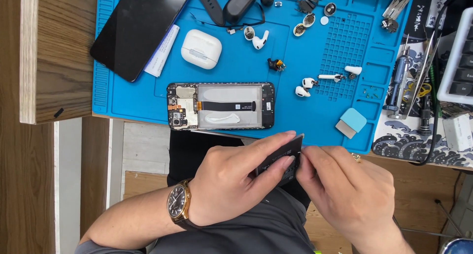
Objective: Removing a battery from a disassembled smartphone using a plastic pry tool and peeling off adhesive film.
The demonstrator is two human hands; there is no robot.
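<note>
The left hand, a gold-cased wristwatch on its wrist, holds a flat black battery over the lap, just below the bench edge. Its thumb and forefinger are clamped on the battery's upper and lower edges. The right hand meets the battery from 3 o'clock, its fingertips pinched together at the battery's right end; what exactly they grip there is too small to tell. The battery bears a pale label whose print is blurred.

At 12 o'clock from the hands, on a blue silicone work mat, lies an opened phone frame, lengthwise, its back off: a black ribbon cable runs along its middle, a white strip lies below that, and circuit boards sit at its left end. At 11 o'clock from the frame rests a white earbud case, and beyond it, toward 10 o'clock, a black phone screen lying on a white paper slip. Loose white earbud parts are scattered at 2 o'clock from the frame. A light-blue scraper with a grey edge sits at 3 o'clock, near the mat's corner. Off the mat's right edge, a screwdriver and tweezers lie on a wave-patterned pad.
</note>
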